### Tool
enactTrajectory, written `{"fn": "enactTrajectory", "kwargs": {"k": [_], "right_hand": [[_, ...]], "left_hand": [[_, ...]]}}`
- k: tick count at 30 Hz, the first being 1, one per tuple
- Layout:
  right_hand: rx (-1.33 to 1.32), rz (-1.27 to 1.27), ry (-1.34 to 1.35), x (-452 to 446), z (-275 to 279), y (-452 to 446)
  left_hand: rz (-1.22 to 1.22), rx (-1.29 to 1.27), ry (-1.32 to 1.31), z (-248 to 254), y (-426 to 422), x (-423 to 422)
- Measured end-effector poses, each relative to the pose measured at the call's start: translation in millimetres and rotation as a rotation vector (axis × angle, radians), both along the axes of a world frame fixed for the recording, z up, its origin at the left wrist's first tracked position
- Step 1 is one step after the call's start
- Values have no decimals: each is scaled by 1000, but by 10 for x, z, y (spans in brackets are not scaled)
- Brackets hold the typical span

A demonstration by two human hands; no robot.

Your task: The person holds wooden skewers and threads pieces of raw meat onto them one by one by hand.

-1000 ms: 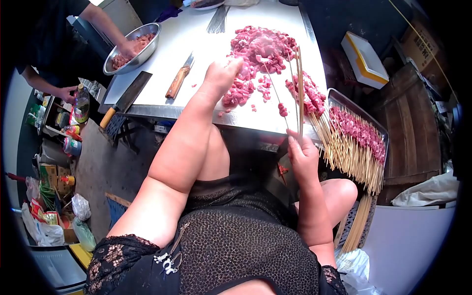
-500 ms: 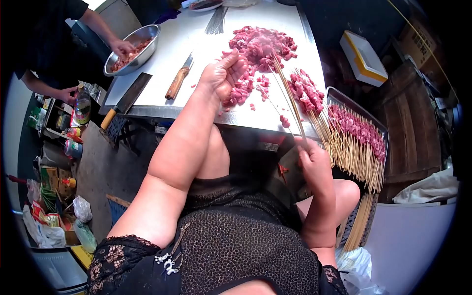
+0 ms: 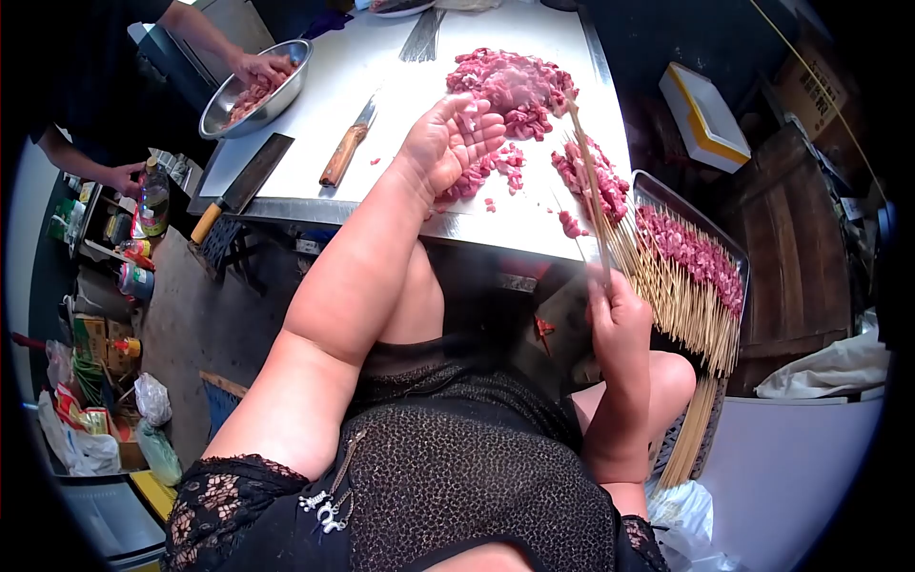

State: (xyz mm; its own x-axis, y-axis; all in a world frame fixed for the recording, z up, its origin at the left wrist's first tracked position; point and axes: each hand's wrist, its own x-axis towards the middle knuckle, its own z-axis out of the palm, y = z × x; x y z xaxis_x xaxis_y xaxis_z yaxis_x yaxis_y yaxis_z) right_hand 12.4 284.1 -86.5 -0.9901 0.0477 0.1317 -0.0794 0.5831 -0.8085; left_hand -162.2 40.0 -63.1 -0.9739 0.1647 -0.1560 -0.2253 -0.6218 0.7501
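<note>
My left hand [image 3: 452, 145] is palm up over the table's near side, its fingers partly spread, with a pink piece of meat [image 3: 471, 115] between the thumb and index finger. At the table's front edge, my right hand [image 3: 620, 319] is closed round several bamboo skewers [image 3: 591, 181] pointing up and away. One thin skewer, apart from the bundle, carries a small lump of meat [image 3: 570, 225]. Behind my left hand lies a heap of cut meat [image 3: 510, 86]. Loaded skewers [image 3: 586, 176] rest on the table's right side, beside a tray of meat skewers [image 3: 691, 253].
A cleaver [image 3: 250, 181] and a wooden-handled knife [image 3: 345, 153] lie on the white table [image 3: 315, 205]. At the left, another person's hand [image 3: 262, 69] is in a metal bowl of meat [image 3: 300, 84]; their other hand touches a bottle [image 3: 153, 200]. Bare skewers [image 3: 691, 434] lie lower right.
My left hand has opened out and turned palm up, moving slightly right. My right hand has moved right with the skewers. The other person's hand has shifted up in the bowl.
</note>
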Motion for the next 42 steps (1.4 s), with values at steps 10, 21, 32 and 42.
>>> {"fn": "enactTrajectory", "kwargs": {"k": [10,21,32,42], "right_hand": [[-389,72,40,-132,-305,-222],[-391,39,-18,-112,-268,-232],[-355,66,142,-166,-389,-188],[-641,106,63,-198,-531,-325]], "left_hand": [[-73,3,73,-52,1,27],[-97,0,75,37,25,133],[-190,68,104,14,69,155],[-331,146,173,-22,139,176]]}}
